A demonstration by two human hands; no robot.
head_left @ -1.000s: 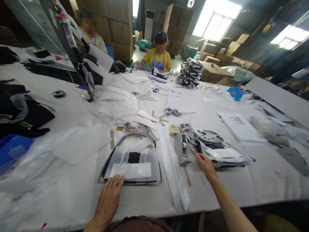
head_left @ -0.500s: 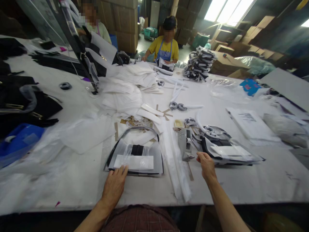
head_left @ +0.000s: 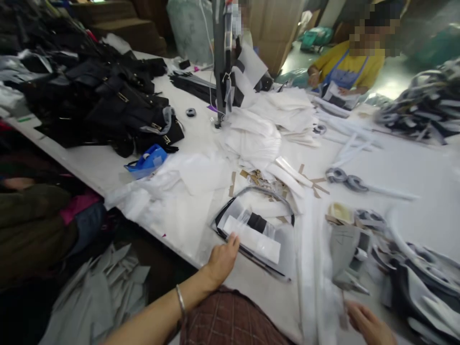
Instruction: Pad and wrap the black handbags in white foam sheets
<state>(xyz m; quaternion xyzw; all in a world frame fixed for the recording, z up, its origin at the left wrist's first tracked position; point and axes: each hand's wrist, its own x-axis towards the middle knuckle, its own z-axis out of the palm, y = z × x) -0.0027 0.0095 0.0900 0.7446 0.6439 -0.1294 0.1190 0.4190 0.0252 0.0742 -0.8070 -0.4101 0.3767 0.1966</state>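
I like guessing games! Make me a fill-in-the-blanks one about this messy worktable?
1. The hand at the near edge of the arched panel, with a silver bracelet above it, is the ____ one.
2. Near the right hand stands a tape dispenser coloured ____.
3. The blue-aproned co-worker has ____ sleeves.
4. The piled bags with gold-coloured clasps are ____.

Missing words: left; gray; yellow; black.

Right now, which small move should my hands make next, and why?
Probably move the right hand up to the gray tape dispenser: it lies just beyond that hand, while the left hand rests at the bag panel's near edge. Blur hides whether the right hand holds anything.
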